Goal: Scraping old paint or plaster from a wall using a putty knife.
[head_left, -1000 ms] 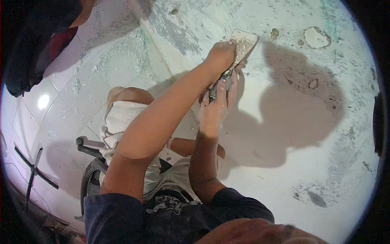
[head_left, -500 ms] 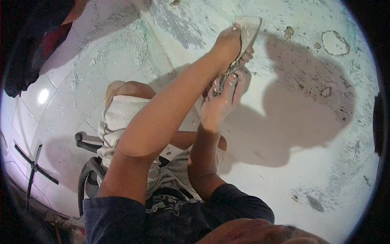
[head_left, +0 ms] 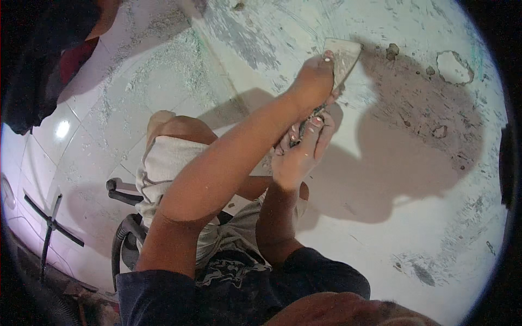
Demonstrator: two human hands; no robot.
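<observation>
White wall (head_left: pixel 435 228) fills the area beyond and to the right of the fingers. The scraper (head_left: pixel 346 61) is located in front of it, blade outermost, handle pointing back towards the person.

Left hand (head_left: pixel 317 81): clenched around the lower blade and neck, with the thumb laid along the blade face. Right hand (head_left: pixel 300 146): grasping the handle behind the left fingers. Both hands therefore hold the one tool.

Step in hand, as judged: scraping the wall coating. The front edge of the blade lies at or very near the surface; actual contact cannot be confirmed from this angle.

Work area: a grey patch (head_left: pixel 239 41) lies to the left of the left fingers. A small dark spot (head_left: pixel 392 51) lies to their right, and a ragged-edged patch (head_left: pixel 455 67) farther right. Pale flakes (head_left: pixel 182 70) cover part of the tiled floor (head_left: pixel 98 125), well to the left of the fingers.

Next move, as judged: it calls for a low blade angle, even pressure from the left thumb and thrust along the handle from the right hand. Caution: a steep angle could gouge the wall, and the left fingers sit close to the blade's side edge.
</observation>
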